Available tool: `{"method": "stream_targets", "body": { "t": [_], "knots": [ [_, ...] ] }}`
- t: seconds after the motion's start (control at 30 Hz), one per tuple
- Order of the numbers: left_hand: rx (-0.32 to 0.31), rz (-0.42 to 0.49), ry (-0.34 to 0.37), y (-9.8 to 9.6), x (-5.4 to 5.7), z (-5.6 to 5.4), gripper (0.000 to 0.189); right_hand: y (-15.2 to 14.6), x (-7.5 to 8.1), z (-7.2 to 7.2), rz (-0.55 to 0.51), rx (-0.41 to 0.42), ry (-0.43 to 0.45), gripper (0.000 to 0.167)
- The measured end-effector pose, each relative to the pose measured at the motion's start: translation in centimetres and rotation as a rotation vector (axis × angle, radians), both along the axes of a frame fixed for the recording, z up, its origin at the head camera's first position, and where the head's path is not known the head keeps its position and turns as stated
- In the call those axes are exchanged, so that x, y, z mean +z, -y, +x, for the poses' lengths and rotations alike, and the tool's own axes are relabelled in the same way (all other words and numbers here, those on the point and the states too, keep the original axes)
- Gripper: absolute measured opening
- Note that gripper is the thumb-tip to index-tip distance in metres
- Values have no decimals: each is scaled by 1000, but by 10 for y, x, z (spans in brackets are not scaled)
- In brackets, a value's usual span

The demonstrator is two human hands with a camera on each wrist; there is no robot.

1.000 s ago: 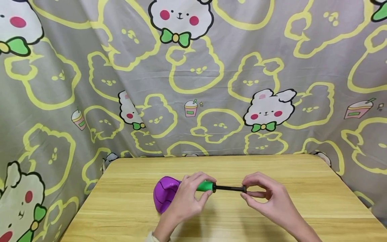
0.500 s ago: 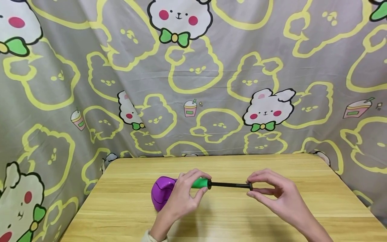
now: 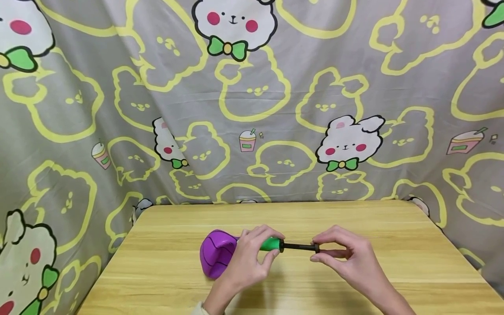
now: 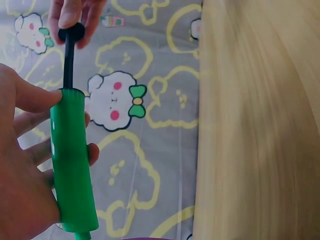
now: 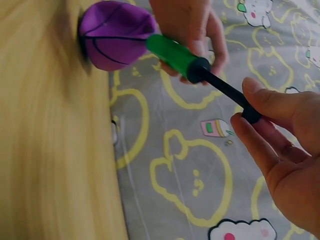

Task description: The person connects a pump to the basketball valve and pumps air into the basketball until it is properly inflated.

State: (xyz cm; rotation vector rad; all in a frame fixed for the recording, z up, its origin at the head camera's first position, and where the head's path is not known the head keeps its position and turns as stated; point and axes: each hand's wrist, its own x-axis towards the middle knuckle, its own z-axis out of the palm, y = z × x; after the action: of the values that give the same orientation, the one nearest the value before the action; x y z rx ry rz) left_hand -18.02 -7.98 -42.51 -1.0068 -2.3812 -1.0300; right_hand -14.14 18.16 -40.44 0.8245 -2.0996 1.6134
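A green hand pump (image 4: 74,160) with a black plunger rod (image 3: 299,246) lies level above the table. My left hand (image 3: 250,258) grips its green barrel, fingers wrapped round it in the left wrist view. With thumb and fingertips, my right hand (image 3: 350,258) pinches the black end knob (image 5: 251,114) of the rod. Part of the rod shows between barrel and knob. At the barrel's far end is a purple ball (image 3: 216,253) with black lines, sagging and dented, partly hidden behind my left hand. The right wrist view shows the ball (image 5: 115,35) meeting the pump's tip.
The wooden table (image 3: 354,214) extends under both hands. Behind and beside it hangs a grey curtain (image 3: 275,100) printed with yellow outlines and white cartoon animals.
My right hand drew the plunger rod out to the right, then pushed it back in leftward. The left hand and ball shifted slightly left, then back right.
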Motion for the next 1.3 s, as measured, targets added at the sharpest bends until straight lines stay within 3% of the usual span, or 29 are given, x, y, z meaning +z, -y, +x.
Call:
{"method": "stream_targets", "body": {
  "t": [0.63, 1.03, 1.3],
  "knots": [
    [-18, -48, 2, -11, -7, 6, 30, 34, -31, -5, -67, -18, -16, 36],
    [-27, -39, 43, -7, -3, 4, 29, 34, -27, -3, 4, -17, 8, 37],
    [-43, -53, -2, -4, -3, 3, 28, 28, -22, -1, 14, 4, -17, 32]
  ]
}}
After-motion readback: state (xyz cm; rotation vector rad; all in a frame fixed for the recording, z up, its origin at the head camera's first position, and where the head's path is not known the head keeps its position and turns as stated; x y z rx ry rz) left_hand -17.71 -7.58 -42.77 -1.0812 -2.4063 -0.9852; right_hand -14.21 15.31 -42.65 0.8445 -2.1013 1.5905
